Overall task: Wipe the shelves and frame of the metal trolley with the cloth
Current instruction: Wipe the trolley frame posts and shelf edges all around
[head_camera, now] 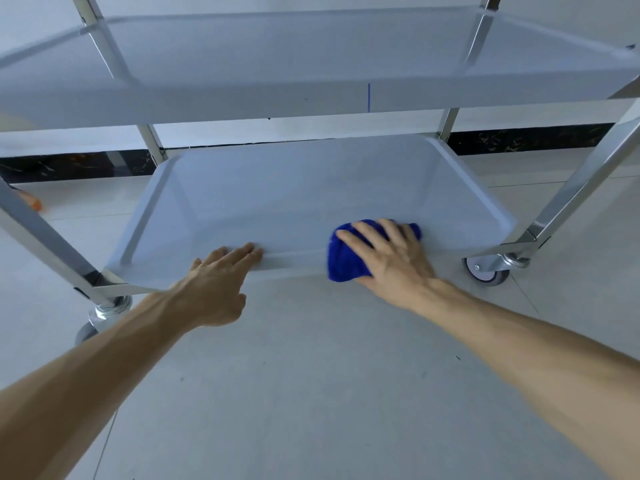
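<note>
The metal trolley fills the upper view, with its bottom shelf (294, 199) low near the floor and a higher shelf (311, 64) above it. A bunched blue cloth (344, 259) lies over the bottom shelf's near rim, right of centre. My right hand (391, 258) presses flat on the cloth with fingers spread and straight. My left hand (218, 282) rests with straight fingers on the same near rim, left of centre, apart from the cloth.
Shiny square frame legs rise at the near left (41, 233) and near right (581, 188). Castor wheels stand under the near corners, right (486, 270) and left (104, 313). Grey tiled floor (311, 375) lies in front; a dark skirting strip runs along the wall behind.
</note>
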A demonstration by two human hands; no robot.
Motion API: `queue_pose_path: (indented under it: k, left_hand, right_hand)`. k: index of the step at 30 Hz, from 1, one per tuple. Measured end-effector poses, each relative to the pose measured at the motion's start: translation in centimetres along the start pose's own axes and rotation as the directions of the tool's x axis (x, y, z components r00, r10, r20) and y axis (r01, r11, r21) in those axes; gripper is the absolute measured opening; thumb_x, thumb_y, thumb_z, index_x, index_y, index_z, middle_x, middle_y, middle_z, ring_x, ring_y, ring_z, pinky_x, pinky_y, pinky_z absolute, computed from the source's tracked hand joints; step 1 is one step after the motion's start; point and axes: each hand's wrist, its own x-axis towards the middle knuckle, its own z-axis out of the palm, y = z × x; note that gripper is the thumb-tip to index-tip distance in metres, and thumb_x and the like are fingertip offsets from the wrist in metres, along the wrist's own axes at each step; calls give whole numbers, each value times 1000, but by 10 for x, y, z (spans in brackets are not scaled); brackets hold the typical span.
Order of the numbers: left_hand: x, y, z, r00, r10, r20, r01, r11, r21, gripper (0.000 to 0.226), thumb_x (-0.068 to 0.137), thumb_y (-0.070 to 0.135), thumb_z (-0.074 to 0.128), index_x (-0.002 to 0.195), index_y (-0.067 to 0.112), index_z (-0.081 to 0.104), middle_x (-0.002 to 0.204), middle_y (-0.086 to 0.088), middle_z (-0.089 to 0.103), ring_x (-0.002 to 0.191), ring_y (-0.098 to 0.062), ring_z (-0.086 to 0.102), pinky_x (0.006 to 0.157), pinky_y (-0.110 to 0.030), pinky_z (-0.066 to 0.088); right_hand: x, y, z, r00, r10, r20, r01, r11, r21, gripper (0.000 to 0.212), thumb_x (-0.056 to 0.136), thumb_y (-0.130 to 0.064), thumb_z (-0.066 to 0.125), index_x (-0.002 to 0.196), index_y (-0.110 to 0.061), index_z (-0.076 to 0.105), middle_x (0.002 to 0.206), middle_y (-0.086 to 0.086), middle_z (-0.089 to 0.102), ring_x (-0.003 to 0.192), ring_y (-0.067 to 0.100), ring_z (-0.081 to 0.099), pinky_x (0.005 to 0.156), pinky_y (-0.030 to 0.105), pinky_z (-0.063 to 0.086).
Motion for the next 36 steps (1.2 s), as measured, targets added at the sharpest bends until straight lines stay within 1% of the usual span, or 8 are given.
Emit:
queue_pose_path:
  k: [7, 11, 17, 20, 23, 25, 31, 36]
  left_hand:
    - [-5, 2, 2, 998, 14, -55, -12, 999, 50, 86, 92, 19, 56, 158, 24, 0, 165, 9, 1, 150, -23, 9, 117, -43, 24]
    - [-6, -2, 4, 999, 22, -35, -20, 997, 71, 88, 94, 20, 54, 158, 25, -6, 166, 9, -7, 153, -23, 1, 121, -44, 16]
    - [-12, -9, 4, 998, 58, -16, -58, 997, 42, 88, 93, 13, 52, 158, 26, -6, 166, 10, -8, 153, -18, -4, 124, -44, 10]
    - [-13, -10, 0, 996, 70, -49, -70, 998, 3, 80, 92, 13, 53, 158, 23, 8, 165, 7, 8, 151, -18, 12, 121, -41, 21]
    - [-5, 3, -7, 988, 19, -150, -18, 1000, 12, 53, 94, 26, 53, 143, 16, 37, 144, -4, 37, 130, -29, 45, 107, -42, 37]
    - [6, 20, -13, 974, 24, -226, -19, 1000, 23, 43, 95, 31, 51, 134, 13, 44, 136, -8, 42, 120, -32, 50, 105, -42, 37]
    - [36, 100, -10, 962, 137, -237, -175, 973, -149, 50, 101, 24, 39, 150, 20, 30, 157, 2, 28, 141, -22, 32, 111, -45, 30]
    - [28, 83, 10, 961, 165, -221, -139, 982, 129, 63, 100, 28, 39, 157, 19, 14, 165, 8, 11, 150, -12, 15, 107, -50, 34]
  right_hand:
    - [46, -80, 8, 991, -120, 63, 118, 992, 34, 80, 95, -35, 62, 158, -32, 12, 163, -2, 20, 140, 35, 28, 110, 51, 32]
    - [27, -29, 4, 985, -170, 34, 169, 985, 27, 82, 86, -27, 65, 156, -36, 23, 159, -5, 31, 136, 29, 36, 106, 45, 36]
    - [-19, 60, -8, 997, -56, 52, 56, 998, -14, 93, 64, -19, 85, 149, -25, 46, 148, 2, 50, 124, 33, 51, 100, 47, 47]
    - [-30, 72, -7, 999, -3, 46, 3, 1000, -2, 91, 65, -15, 85, 148, -22, 49, 145, 3, 52, 122, 34, 53, 101, 48, 47]
    - [-29, 62, -3, 999, 26, 24, -26, 1000, 7, 87, 67, -13, 85, 147, -18, 50, 146, 8, 53, 123, 39, 52, 102, 53, 45]
    - [-27, 53, -3, 1000, 18, 15, -18, 1000, 14, 84, 69, -14, 83, 147, -16, 50, 146, 11, 53, 122, 42, 52, 103, 55, 44]
    - [-14, 7, 5, 999, 0, 40, 1, 1000, -23, 80, 87, -23, 62, 158, -25, 25, 160, 2, 33, 132, 36, 39, 110, 49, 31]
    - [-9, 25, 3, 996, -72, 57, 75, 996, -44, 88, 86, -12, 66, 158, -31, 18, 159, -1, 29, 131, 31, 39, 106, 44, 37]
